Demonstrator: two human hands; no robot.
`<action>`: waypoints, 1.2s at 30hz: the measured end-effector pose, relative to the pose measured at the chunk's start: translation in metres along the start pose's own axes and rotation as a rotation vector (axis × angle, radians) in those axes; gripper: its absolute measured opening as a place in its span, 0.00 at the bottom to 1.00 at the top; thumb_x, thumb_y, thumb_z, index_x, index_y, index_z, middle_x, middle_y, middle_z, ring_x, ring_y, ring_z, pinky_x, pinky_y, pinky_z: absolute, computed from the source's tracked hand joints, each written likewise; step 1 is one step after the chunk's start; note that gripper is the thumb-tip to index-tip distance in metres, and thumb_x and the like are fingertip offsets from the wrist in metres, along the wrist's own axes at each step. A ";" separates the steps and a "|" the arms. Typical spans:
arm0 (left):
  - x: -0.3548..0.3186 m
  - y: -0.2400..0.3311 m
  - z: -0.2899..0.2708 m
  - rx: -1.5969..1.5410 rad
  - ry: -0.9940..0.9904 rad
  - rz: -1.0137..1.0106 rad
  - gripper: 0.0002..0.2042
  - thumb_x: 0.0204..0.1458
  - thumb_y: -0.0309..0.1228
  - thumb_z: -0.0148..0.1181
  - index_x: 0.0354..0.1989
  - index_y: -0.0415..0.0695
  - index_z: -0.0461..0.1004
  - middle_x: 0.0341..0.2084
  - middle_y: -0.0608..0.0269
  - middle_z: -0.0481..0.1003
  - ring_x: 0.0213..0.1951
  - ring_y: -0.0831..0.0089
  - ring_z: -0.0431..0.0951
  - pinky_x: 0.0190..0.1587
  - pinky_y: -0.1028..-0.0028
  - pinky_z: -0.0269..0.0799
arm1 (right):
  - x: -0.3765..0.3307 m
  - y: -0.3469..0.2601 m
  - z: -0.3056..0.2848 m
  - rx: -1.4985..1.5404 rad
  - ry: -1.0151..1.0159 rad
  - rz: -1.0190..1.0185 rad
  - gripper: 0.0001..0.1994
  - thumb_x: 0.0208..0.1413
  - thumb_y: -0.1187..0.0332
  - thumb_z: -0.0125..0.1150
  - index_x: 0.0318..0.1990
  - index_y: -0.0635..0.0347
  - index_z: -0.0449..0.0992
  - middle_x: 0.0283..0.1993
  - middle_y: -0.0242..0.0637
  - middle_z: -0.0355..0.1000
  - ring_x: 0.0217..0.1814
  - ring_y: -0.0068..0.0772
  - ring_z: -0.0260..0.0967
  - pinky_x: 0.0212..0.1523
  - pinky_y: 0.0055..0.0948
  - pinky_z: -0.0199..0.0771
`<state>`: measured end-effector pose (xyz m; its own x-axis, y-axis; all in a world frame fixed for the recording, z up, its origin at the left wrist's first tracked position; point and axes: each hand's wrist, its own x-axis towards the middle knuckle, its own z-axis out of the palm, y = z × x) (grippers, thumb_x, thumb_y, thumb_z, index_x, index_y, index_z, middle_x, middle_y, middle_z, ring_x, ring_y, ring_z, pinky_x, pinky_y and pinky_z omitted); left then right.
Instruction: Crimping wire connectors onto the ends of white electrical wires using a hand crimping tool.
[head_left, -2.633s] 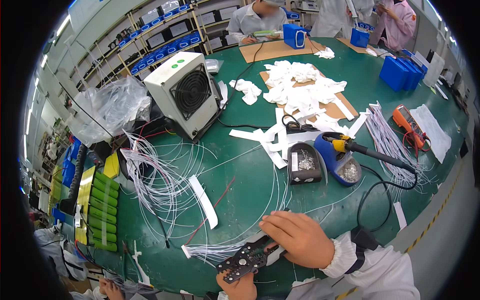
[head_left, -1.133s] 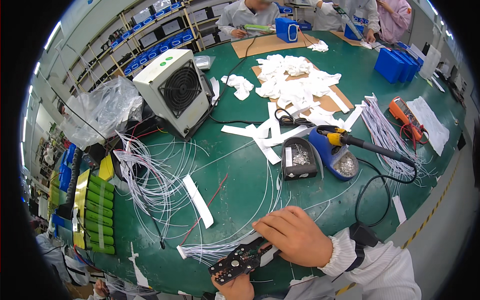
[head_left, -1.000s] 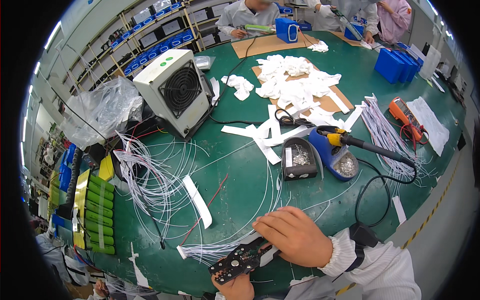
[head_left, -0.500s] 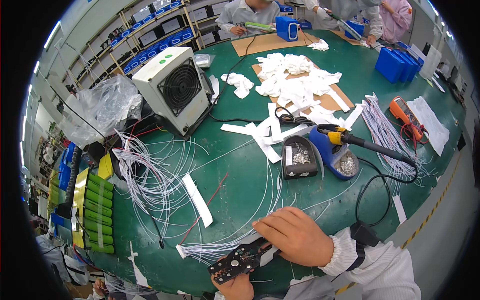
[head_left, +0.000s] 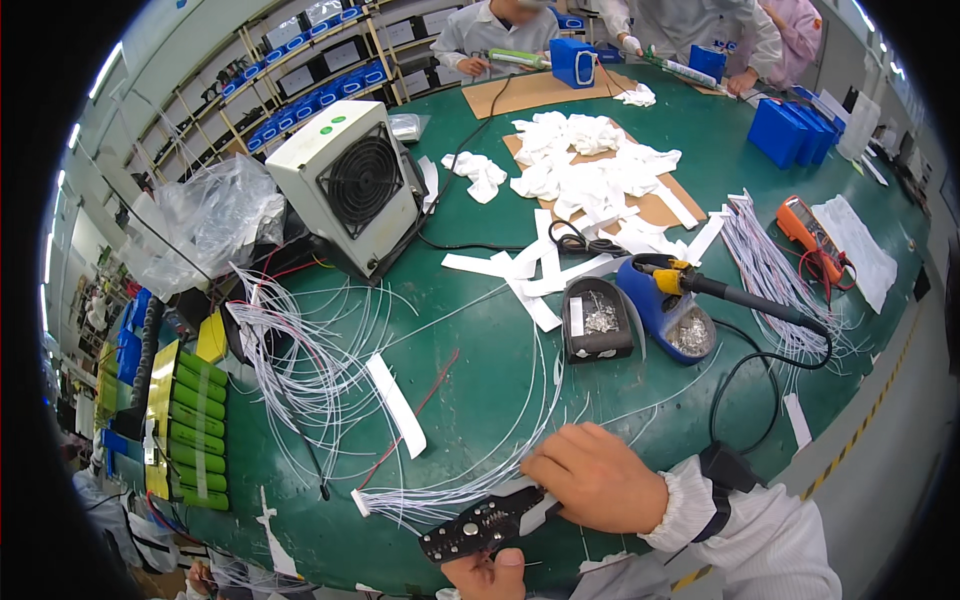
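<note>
Near the table's front edge lies a black-and-grey wire stripper (head_left: 472, 529) with a round silver pivot, its head pointing to the lower left. My right hand (head_left: 600, 480) is closed around its upper right end, fingers curled down beside a bundle of thin white wires (head_left: 430, 500). A white connector (head_left: 361, 502) ends that bundle on the left. Below the tool's head, my left hand (head_left: 485, 577) is closed with the thumb showing. Its other fingers are partly behind the tool, so what they pinch is hidden.
Beyond my hands stand a black tray of small metal parts (head_left: 598, 318) and a soldering iron (head_left: 750, 298) in a blue stand. To the left are a grey fan unit (head_left: 345, 185), loose wires (head_left: 300, 370) and green cells (head_left: 195, 430). An orange multimeter (head_left: 810, 235) lies right. Co-workers stand opposite.
My right hand's fingers have gone from stretched over the tool to curled at its end. The left hand has dropped slightly and its thumb now shows. Across the table, a co-worker's applicator gun has shifted.
</note>
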<state>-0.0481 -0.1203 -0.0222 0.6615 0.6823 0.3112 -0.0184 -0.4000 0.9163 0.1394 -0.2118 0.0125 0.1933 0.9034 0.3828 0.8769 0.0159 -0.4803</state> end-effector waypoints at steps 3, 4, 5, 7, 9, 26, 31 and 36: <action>-0.001 -0.001 0.003 -0.087 0.019 -0.047 0.16 0.59 0.37 0.59 0.42 0.33 0.74 0.37 0.57 0.76 0.38 0.67 0.74 0.44 0.69 0.69 | 0.000 -0.003 0.003 0.009 -0.027 -0.007 0.30 0.25 0.73 0.72 0.45 0.59 0.73 0.40 0.34 0.68 0.43 0.39 0.67 0.43 0.35 0.66; -0.002 0.003 0.006 -0.109 0.070 -0.048 0.16 0.60 0.38 0.57 0.40 0.33 0.74 0.36 0.56 0.76 0.37 0.66 0.75 0.43 0.68 0.69 | 0.000 -0.004 0.003 0.028 -0.037 -0.020 0.30 0.25 0.73 0.72 0.45 0.59 0.73 0.41 0.35 0.69 0.43 0.40 0.68 0.43 0.35 0.67; -0.002 0.002 0.004 -0.105 0.072 -0.048 0.16 0.60 0.38 0.57 0.40 0.33 0.74 0.36 0.56 0.76 0.37 0.66 0.75 0.43 0.68 0.69 | 0.000 -0.005 0.003 0.047 -0.046 -0.031 0.30 0.25 0.73 0.72 0.45 0.60 0.73 0.41 0.36 0.69 0.43 0.41 0.68 0.43 0.36 0.67; -0.003 -0.001 0.001 0.245 0.087 0.122 0.16 0.60 0.38 0.57 0.39 0.34 0.75 0.33 0.54 0.77 0.35 0.64 0.76 0.40 0.67 0.70 | -0.002 -0.005 0.007 0.077 -0.047 -0.030 0.30 0.25 0.74 0.72 0.45 0.61 0.72 0.41 0.37 0.69 0.43 0.42 0.68 0.43 0.36 0.68; -0.005 0.000 -0.001 0.255 0.084 0.102 0.15 0.60 0.38 0.57 0.38 0.35 0.75 0.32 0.54 0.77 0.33 0.63 0.76 0.38 0.67 0.70 | -0.004 -0.006 0.008 0.104 -0.045 -0.026 0.29 0.25 0.74 0.71 0.45 0.62 0.72 0.40 0.38 0.69 0.43 0.43 0.68 0.43 0.36 0.68; 0.009 0.024 -0.001 0.101 0.052 -0.095 0.21 0.56 0.39 0.64 0.20 0.41 0.61 0.14 0.61 0.59 0.18 0.74 0.57 0.22 0.69 0.54 | 0.003 0.004 -0.015 0.206 0.238 0.303 0.22 0.38 0.79 0.64 0.45 0.64 0.71 0.39 0.45 0.67 0.42 0.53 0.66 0.42 0.41 0.67; 0.013 0.024 0.012 -0.027 0.030 -0.062 0.17 0.52 0.39 0.69 0.39 0.40 0.71 0.31 0.55 0.71 0.33 0.69 0.70 0.39 0.68 0.67 | 0.006 0.012 -0.023 0.421 0.243 0.538 0.15 0.48 0.74 0.64 0.43 0.65 0.69 0.38 0.47 0.67 0.41 0.55 0.66 0.40 0.45 0.66; 0.002 0.043 -0.015 0.395 -0.072 0.249 0.18 0.45 0.31 0.71 0.43 0.41 0.74 0.38 0.56 0.74 0.40 0.59 0.74 0.48 0.63 0.64 | 0.006 0.012 -0.025 0.380 0.223 0.474 0.15 0.51 0.71 0.65 0.44 0.64 0.70 0.38 0.47 0.67 0.41 0.55 0.67 0.39 0.44 0.66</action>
<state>-0.0588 -0.1267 0.0221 0.7235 0.4977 0.4784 0.0943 -0.7577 0.6458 0.1623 -0.2167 0.0290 0.6442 0.7393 0.1959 0.4653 -0.1756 -0.8676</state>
